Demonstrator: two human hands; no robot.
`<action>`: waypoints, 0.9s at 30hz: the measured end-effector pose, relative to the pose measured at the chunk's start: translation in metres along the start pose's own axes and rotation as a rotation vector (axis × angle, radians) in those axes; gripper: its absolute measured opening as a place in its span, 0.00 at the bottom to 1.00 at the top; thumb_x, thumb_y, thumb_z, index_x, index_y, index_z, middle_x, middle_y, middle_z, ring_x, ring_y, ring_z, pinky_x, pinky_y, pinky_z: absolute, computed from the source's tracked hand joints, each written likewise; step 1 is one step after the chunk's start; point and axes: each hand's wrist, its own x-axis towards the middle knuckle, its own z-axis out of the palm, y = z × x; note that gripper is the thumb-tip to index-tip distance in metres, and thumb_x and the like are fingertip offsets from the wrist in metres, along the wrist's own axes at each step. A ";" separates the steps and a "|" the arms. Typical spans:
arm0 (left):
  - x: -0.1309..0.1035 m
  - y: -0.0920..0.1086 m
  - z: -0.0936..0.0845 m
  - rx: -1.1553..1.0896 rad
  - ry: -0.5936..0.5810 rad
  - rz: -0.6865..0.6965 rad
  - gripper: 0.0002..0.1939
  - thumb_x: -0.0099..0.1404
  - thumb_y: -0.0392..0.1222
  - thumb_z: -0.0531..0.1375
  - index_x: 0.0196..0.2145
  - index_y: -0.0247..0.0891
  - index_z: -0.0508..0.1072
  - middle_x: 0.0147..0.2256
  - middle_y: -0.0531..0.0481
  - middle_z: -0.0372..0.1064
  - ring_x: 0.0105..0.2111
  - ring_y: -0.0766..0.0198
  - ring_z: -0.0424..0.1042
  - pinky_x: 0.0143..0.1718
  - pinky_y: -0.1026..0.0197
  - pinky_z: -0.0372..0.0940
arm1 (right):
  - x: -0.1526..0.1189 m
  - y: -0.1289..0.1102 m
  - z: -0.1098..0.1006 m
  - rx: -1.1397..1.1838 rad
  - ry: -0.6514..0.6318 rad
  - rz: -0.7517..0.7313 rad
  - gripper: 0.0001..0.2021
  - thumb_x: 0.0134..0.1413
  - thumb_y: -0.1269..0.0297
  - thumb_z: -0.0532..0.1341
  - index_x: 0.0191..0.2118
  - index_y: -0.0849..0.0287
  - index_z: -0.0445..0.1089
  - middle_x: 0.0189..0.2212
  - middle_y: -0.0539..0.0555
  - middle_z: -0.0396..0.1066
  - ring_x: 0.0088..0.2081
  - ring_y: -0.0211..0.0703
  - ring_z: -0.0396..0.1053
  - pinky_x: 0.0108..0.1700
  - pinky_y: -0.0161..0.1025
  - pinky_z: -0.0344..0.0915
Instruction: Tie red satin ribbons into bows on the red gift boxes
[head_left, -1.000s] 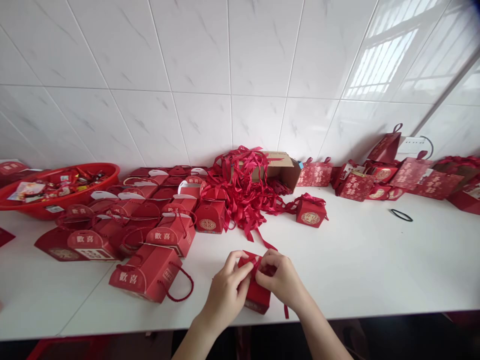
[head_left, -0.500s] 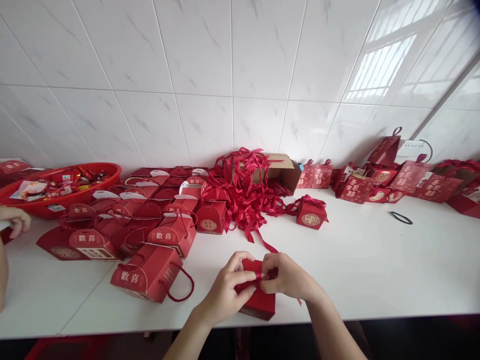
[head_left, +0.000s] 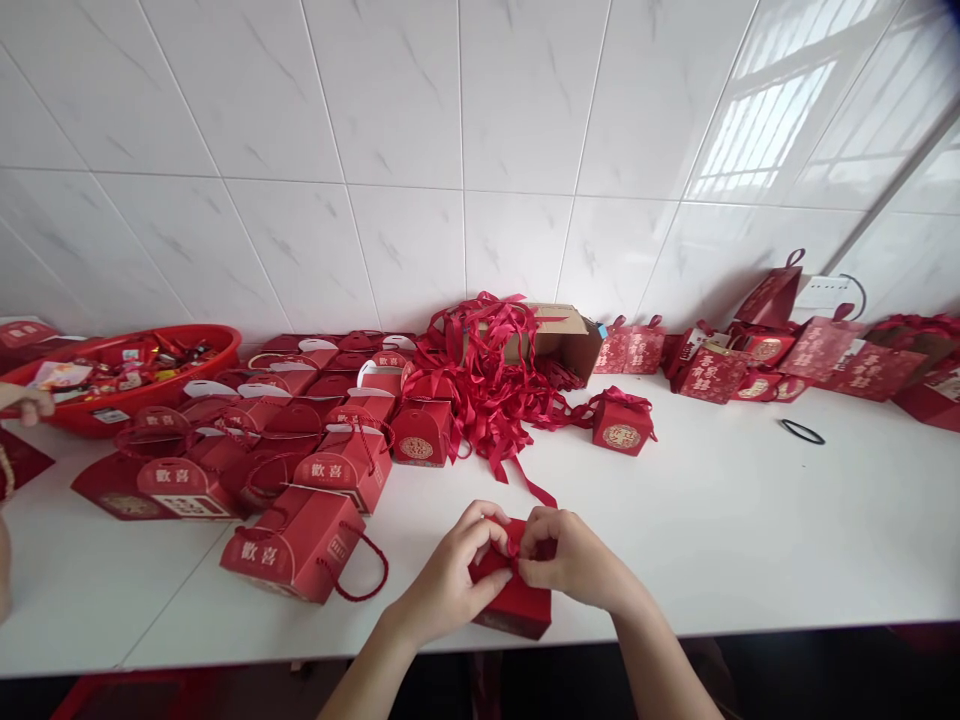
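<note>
A small red gift box (head_left: 525, 606) lies near the front edge of the white table, between my two hands. Across its top runs a red ribbon (head_left: 513, 547), gathered at the middle. My left hand (head_left: 459, 570) pinches the ribbon from the left, thumb and fingers curled together over the box. From the right, my right hand (head_left: 564, 556) pinches the same ribbon close to the gathered spot. The exact shape of the ribbon under the fingertips is hidden. Beyond my hands, a loose ribbon end trails from a heap of red ribbons (head_left: 495, 400).
Several red handled boxes (head_left: 292, 540) crowd the left. A red basin (head_left: 127, 405) of sweets stands behind them, with another person's hand (head_left: 34, 402) beside it. A ribbon-tied box (head_left: 622, 425), a cardboard box (head_left: 581, 345) and a black band (head_left: 802, 432) lie farther back.
My left fingers have curled inward around the ribbon at the box's middle; my right hand stays nearly in place. At far left, the other person's hand has moved up, and a red box shows below it.
</note>
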 end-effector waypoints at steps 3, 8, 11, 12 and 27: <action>0.000 0.001 0.000 0.013 0.011 0.010 0.09 0.59 0.30 0.56 0.37 0.40 0.68 0.46 0.46 0.62 0.34 0.65 0.65 0.36 0.63 0.65 | -0.002 0.001 -0.001 -0.006 0.025 -0.005 0.04 0.39 0.74 0.60 0.20 0.60 0.69 0.27 0.48 0.64 0.27 0.34 0.61 0.29 0.32 0.59; 0.000 0.000 0.001 -0.012 0.035 0.088 0.10 0.64 0.33 0.53 0.40 0.41 0.71 0.44 0.45 0.63 0.40 0.63 0.67 0.39 0.62 0.65 | -0.003 0.003 -0.001 -0.013 0.020 -0.013 0.04 0.40 0.73 0.60 0.20 0.60 0.67 0.27 0.48 0.63 0.27 0.34 0.60 0.29 0.33 0.58; 0.001 0.000 0.001 0.000 0.040 0.097 0.08 0.65 0.33 0.53 0.38 0.41 0.71 0.43 0.46 0.63 0.39 0.63 0.67 0.38 0.62 0.66 | -0.003 0.004 0.000 -0.013 0.007 -0.019 0.03 0.41 0.72 0.60 0.21 0.59 0.69 0.27 0.48 0.63 0.27 0.34 0.60 0.29 0.33 0.58; 0.002 0.001 0.002 0.014 0.050 0.096 0.08 0.65 0.34 0.52 0.36 0.41 0.71 0.42 0.46 0.63 0.39 0.63 0.67 0.38 0.62 0.66 | -0.003 0.004 0.001 -0.014 0.008 -0.021 0.03 0.41 0.72 0.60 0.22 0.59 0.70 0.28 0.48 0.64 0.27 0.35 0.61 0.29 0.33 0.58; -0.015 -0.014 -0.037 0.377 0.192 0.031 0.08 0.67 0.37 0.50 0.34 0.41 0.67 0.48 0.44 0.62 0.51 0.55 0.61 0.51 0.53 0.59 | -0.015 0.009 -0.009 -0.165 0.254 -0.020 0.05 0.48 0.68 0.59 0.24 0.57 0.69 0.39 0.54 0.64 0.43 0.46 0.66 0.46 0.44 0.63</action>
